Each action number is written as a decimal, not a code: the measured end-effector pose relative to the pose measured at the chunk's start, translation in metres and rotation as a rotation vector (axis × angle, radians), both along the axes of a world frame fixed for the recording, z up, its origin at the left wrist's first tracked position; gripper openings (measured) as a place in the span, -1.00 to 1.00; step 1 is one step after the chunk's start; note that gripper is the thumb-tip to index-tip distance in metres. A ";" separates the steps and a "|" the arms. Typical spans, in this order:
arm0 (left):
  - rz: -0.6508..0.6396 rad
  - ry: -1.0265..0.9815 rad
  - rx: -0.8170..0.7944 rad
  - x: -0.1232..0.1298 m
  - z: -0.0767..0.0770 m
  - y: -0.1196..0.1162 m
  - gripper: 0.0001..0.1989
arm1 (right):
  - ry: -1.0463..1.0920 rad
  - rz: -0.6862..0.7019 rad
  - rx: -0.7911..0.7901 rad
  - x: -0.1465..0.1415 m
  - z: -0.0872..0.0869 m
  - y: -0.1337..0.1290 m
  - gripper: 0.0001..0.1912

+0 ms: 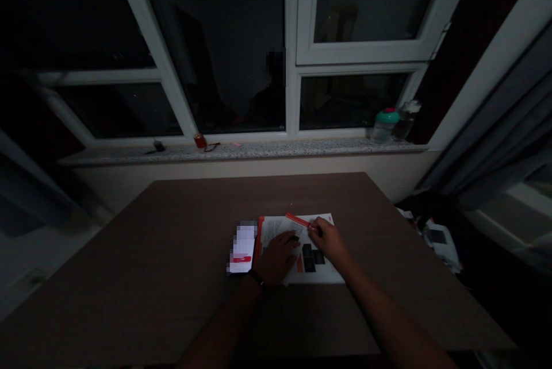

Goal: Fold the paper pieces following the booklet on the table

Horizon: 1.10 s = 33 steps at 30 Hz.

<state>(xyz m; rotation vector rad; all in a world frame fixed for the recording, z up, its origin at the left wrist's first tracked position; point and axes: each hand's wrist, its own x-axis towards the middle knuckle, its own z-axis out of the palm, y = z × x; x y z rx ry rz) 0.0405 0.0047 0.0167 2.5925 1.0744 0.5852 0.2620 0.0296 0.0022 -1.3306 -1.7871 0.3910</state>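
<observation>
A printed booklet [325,275] with white pages and orange-red edging lies on the brown table. My left hand [279,255], fingers spread, rests flat on its left part; a dark band circles that wrist. At the booklet's upper right, my right hand [324,235] is closed in a pinch at the end of a slanting red-orange strip [297,219]. The strip looks like the edge of a page, though the dim light hides exactly how it is held. Beside the booklet on the left lies a phone [244,248] with a lit screen, partly pixelated.
The brown table [142,260] reaches toward a stone windowsill [267,149]. On the sill stand a small red object [199,140], a dark small object [158,145], a teal-topped bottle [383,126] and a clear bottle [406,120]. White items [444,245] lie beyond the table's right edge.
</observation>
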 end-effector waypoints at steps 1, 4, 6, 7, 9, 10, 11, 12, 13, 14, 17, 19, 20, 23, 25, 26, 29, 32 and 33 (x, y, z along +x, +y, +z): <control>0.006 -0.006 0.002 0.000 0.001 -0.001 -0.65 | 0.017 0.004 -0.018 0.000 0.000 -0.001 -0.95; 0.010 -0.007 0.003 0.001 0.003 -0.002 -0.61 | 0.031 0.035 -0.057 0.001 -0.003 -0.001 -0.94; 0.006 0.001 -0.002 0.002 0.004 -0.002 -0.56 | 0.010 0.080 -0.059 0.001 -0.004 -0.001 -0.93; 0.003 0.006 -0.005 0.003 0.004 -0.002 -0.53 | -0.012 0.114 -0.052 0.001 -0.004 -0.001 -0.93; 0.000 0.011 -0.010 0.003 0.004 -0.002 -0.50 | -0.071 0.192 -0.037 -0.002 -0.002 -0.005 -0.94; 0.001 0.012 -0.013 0.004 0.004 -0.002 -0.50 | -0.101 0.229 -0.029 -0.003 0.000 -0.008 -0.94; -0.001 0.014 -0.017 0.004 0.004 -0.001 -0.50 | -0.128 0.266 -0.024 -0.005 0.002 -0.010 -0.94; -0.002 0.015 -0.021 0.004 0.004 -0.001 -0.50 | -0.148 0.301 -0.016 -0.006 0.004 -0.013 -0.93; -0.004 0.015 -0.025 0.004 0.004 -0.001 -0.50 | -0.167 0.334 -0.003 -0.008 0.006 -0.014 -0.92; -0.006 0.014 -0.028 0.004 0.003 -0.001 -0.50 | -0.185 0.363 0.014 -0.009 0.007 -0.015 -0.90; -0.004 0.012 -0.024 0.003 0.003 -0.001 -0.49 | -0.215 0.351 0.062 -0.009 0.007 -0.010 -0.85; -0.002 0.020 -0.024 0.003 0.002 -0.001 -0.50 | -0.211 0.263 0.076 -0.008 0.005 -0.002 -0.83; -0.002 0.024 -0.024 0.003 0.002 -0.001 -0.51 | -0.206 0.225 0.079 -0.007 0.003 0.001 -0.83; 0.000 0.025 -0.022 0.003 0.002 -0.001 -0.52 | -0.191 0.167 0.083 -0.005 0.001 0.007 -0.83; 0.006 0.028 -0.023 0.003 0.002 -0.001 -0.52 | -0.191 0.199 0.086 -0.004 0.002 0.004 -0.84; 0.007 0.030 -0.023 0.004 0.003 -0.001 -0.51 | -0.191 0.236 0.086 -0.004 0.002 0.002 -0.84; -0.003 0.029 -0.020 0.004 0.003 -0.001 -0.49 | -0.176 0.363 0.079 -0.005 0.005 -0.008 -0.84; -0.009 0.028 -0.019 0.004 0.002 -0.001 -0.46 | -0.173 0.405 0.064 -0.007 0.007 -0.013 -0.83; -0.010 0.027 -0.018 0.004 0.001 0.000 -0.46 | -0.179 0.393 0.065 -0.008 0.007 -0.012 -0.82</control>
